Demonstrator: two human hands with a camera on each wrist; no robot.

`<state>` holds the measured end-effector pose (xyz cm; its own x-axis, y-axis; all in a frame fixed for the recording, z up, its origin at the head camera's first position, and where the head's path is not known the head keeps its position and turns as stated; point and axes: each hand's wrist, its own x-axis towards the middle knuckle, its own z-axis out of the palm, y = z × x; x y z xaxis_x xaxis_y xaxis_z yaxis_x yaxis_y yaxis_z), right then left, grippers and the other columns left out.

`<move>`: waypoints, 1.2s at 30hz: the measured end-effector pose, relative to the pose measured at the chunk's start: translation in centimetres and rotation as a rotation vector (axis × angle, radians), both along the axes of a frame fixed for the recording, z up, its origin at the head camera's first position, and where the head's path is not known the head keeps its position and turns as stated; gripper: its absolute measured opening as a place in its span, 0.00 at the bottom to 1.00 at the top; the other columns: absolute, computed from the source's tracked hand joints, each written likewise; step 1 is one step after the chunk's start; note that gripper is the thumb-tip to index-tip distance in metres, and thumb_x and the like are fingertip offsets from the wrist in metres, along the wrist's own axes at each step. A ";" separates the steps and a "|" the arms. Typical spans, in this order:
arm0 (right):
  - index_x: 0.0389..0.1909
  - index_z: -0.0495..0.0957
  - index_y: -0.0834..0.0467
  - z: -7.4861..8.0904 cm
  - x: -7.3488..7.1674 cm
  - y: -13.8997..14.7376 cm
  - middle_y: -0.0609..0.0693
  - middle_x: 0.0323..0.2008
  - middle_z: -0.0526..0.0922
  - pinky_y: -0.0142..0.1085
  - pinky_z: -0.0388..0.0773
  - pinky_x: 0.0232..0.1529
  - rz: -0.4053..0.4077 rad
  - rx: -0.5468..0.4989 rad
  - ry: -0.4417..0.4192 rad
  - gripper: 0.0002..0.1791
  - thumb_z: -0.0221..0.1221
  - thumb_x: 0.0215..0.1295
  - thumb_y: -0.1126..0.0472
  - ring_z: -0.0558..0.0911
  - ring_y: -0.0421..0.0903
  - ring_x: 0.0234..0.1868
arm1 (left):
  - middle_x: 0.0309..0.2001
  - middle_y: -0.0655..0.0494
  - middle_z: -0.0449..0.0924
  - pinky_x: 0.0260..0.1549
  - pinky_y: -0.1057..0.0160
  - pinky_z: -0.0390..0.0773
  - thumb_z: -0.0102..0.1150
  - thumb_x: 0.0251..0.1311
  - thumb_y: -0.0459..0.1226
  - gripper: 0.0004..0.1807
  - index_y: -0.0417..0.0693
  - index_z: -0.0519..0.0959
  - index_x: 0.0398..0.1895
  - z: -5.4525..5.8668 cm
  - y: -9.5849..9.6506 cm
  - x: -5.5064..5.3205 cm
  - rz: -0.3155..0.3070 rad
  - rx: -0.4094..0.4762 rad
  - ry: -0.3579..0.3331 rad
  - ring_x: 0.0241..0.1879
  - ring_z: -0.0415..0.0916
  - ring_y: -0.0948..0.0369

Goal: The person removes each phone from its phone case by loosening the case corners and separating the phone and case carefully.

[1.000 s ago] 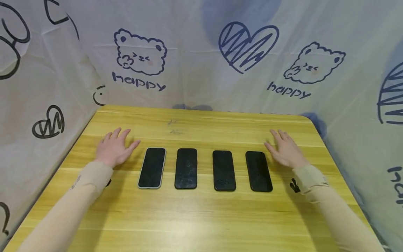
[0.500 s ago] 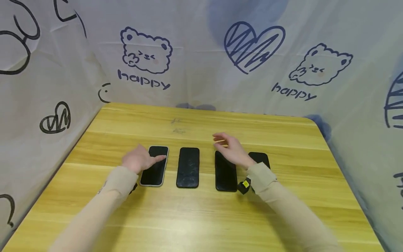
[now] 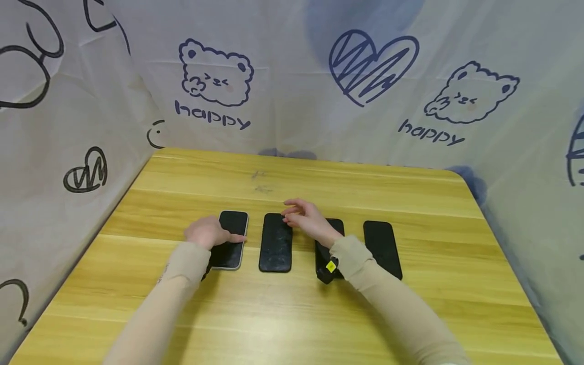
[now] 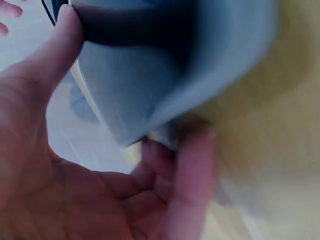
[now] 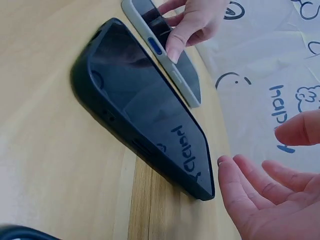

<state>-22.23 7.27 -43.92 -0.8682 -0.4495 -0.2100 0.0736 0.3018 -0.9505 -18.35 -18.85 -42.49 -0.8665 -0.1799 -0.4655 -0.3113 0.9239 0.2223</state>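
My left hand [image 3: 207,233] grips the leftmost smartphone [image 3: 235,222], which has a dark screen and a pale case. Its thumb lies on the phone's right edge, while the curled fingers sit at the opposite side. In the left wrist view this phone [image 4: 117,90] is blurred and close to the palm. My right hand [image 3: 310,220] hovers at the top end of the second smartphone [image 3: 276,248], dark-cased. The right wrist view shows the right hand [image 5: 265,195] with parted, loosely bent fingers just off that phone [image 5: 145,100], holding nothing.
A third smartphone [image 3: 336,226] lies partly under my right hand and wrist. Farther right rests a fourth smartphone [image 3: 382,246], its lower end beside my sleeve. White fabric [image 3: 292,101] with drawn bears and hearts surrounds the back and sides of the wooden table [image 3: 283,314].
Both hands have come inward from the table's sides. My left hand has taken hold of the leftmost phone. The right hand has swept left past the two right-hand phones to the second one.
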 end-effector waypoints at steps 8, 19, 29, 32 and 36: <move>0.75 0.58 0.63 0.0 0.4 0.5 0.66 0.64 0.76 0.47 0.77 0.66 -0.038 -0.075 -0.076 0.27 0.48 0.79 0.63 0.79 0.59 0.63 | 0.38 0.41 0.77 0.25 0.61 0.77 0.69 0.57 0.58 0.40 0.30 0.70 0.53 -1.2 0.0 1.4 0.014 0.262 0.108 0.29 0.78 0.53; 0.74 0.60 0.65 0.5 0.5 1.1 0.70 0.63 0.76 0.51 0.74 0.68 -0.152 -0.226 -0.100 0.27 0.48 0.79 0.62 0.82 0.57 0.61 | 0.52 0.36 0.81 0.42 0.57 0.85 0.62 0.69 0.45 0.25 0.37 0.73 0.61 -0.7 1.7 2.2 0.067 0.659 0.344 0.42 0.85 0.52; 0.62 0.75 0.68 2.9 0.5 1.0 0.45 0.40 0.85 0.34 0.85 0.51 -0.309 -0.407 -0.120 0.23 0.53 0.78 0.55 0.86 0.38 0.42 | 0.46 0.37 0.85 0.31 0.59 0.87 0.64 0.68 0.42 0.17 0.36 0.81 0.49 0.5 7.6 1.9 0.030 0.947 0.426 0.31 0.88 0.57; 0.59 0.78 0.68 3.2 0.6 1.4 0.40 0.34 0.85 0.29 0.85 0.41 -0.372 -0.365 -0.108 0.21 0.55 0.77 0.56 0.85 0.36 0.37 | 0.43 0.38 0.85 0.30 0.60 0.87 0.64 0.68 0.40 0.15 0.37 0.81 0.49 0.6 9.1 1.9 -0.023 0.923 0.479 0.30 0.87 0.57; 0.57 0.78 0.71 3.2 0.9 1.9 0.40 0.29 0.84 0.28 0.85 0.35 -0.452 -0.385 -0.082 0.20 0.56 0.76 0.58 0.86 0.35 0.32 | 0.40 0.41 0.87 0.28 0.62 0.85 0.65 0.67 0.42 0.15 0.39 0.81 0.48 0.4 10.3 2.0 -0.038 0.918 0.524 0.29 0.86 0.58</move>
